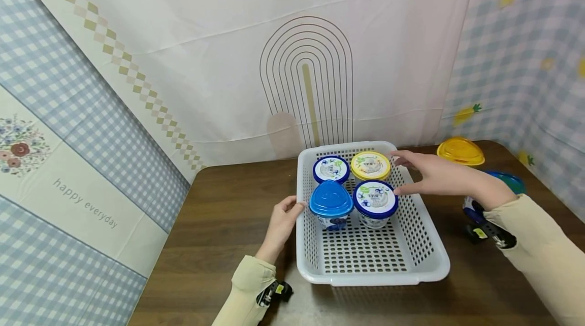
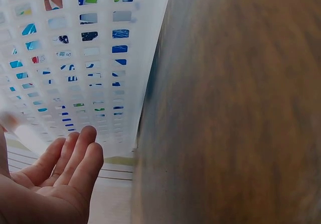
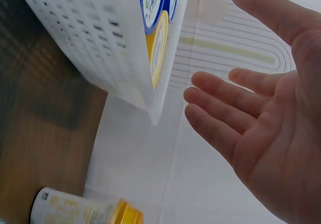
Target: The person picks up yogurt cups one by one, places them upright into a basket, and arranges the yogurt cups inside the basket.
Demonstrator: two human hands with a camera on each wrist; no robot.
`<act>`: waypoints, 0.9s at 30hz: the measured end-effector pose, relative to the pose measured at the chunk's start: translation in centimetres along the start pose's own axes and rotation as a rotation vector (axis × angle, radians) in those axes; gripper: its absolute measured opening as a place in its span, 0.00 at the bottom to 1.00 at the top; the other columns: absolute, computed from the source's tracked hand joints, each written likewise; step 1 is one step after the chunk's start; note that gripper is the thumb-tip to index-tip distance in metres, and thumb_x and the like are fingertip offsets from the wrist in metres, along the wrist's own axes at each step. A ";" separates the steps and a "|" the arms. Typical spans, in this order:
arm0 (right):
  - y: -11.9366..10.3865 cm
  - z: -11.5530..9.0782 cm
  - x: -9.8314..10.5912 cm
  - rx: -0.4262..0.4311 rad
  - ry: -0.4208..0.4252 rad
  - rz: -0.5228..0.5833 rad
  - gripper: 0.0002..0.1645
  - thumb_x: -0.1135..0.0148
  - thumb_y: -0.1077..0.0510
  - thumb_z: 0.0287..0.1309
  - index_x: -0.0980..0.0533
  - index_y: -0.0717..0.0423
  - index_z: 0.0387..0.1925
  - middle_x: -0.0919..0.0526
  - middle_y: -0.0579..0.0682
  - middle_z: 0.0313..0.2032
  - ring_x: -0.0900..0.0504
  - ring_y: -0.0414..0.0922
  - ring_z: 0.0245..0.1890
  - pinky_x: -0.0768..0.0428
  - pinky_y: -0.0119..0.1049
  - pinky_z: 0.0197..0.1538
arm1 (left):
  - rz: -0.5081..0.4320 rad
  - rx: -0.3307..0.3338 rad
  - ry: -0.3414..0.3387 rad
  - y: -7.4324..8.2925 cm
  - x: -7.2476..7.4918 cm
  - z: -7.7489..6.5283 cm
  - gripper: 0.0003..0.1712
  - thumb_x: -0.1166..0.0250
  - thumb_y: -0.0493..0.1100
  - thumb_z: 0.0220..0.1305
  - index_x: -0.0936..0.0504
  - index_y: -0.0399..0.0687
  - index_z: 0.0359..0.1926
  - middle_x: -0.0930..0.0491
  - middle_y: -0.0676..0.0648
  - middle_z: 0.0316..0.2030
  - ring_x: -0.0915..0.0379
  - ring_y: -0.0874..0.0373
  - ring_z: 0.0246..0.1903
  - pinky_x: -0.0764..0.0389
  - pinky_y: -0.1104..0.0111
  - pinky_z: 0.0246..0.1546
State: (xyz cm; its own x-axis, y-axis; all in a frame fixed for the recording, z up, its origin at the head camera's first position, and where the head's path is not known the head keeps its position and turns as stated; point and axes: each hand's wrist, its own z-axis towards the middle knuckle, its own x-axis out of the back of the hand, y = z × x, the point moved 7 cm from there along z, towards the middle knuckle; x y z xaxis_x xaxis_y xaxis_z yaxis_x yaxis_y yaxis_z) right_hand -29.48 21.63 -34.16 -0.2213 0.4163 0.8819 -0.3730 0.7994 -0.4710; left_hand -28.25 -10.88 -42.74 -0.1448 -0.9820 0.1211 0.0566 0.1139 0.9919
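Observation:
A white perforated plastic basket [image 1: 365,279] holds several lidded tubs in its far half. A blue rounded-triangular lid tops one tub [image 1: 331,199]. Beside it stands a tub with a blue-rimmed white lid [image 1: 376,199]. Behind them are another blue-rimmed tub [image 1: 331,169] and a yellow-rimmed tub [image 1: 370,165]. My left hand [image 1: 282,222] touches the basket's left rim, its fingers loosely extended along the outer wall in the left wrist view. Over the right rim, my right hand [image 1: 427,171] is spread with thumb and fingers apart, the palm bare in the right wrist view.
A yellow lid [image 1: 460,151] shows at the table's far right; the right wrist view has a yellow-capped tub [image 3: 85,206] there. A tub with a blue-green lid [image 1: 509,182] is partly behind my right wrist. Patterned cloth [image 1: 228,62] hangs behind the wooden table [image 1: 219,224].

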 end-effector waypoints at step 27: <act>7.2 -6.2 5.6 -0.159 0.172 -0.081 0.58 0.31 0.39 0.61 0.49 0.66 0.76 0.34 0.74 0.66 0.34 0.71 0.63 0.32 0.67 0.58 | 0.001 0.017 -0.010 -1.1 0.2 0.4 0.19 0.40 0.39 0.69 0.21 0.27 0.54 0.16 0.35 0.43 0.17 0.54 0.36 0.15 0.63 0.41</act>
State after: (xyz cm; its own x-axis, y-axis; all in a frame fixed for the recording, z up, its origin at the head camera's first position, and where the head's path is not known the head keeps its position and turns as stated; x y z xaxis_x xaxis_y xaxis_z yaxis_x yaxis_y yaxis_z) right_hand -27.80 32.44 -32.47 -0.0351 0.4044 0.9139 -0.2337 0.8858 -0.4010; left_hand -28.71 -11.13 -43.81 -0.1548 -0.9804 0.1220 0.0402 0.1172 0.9923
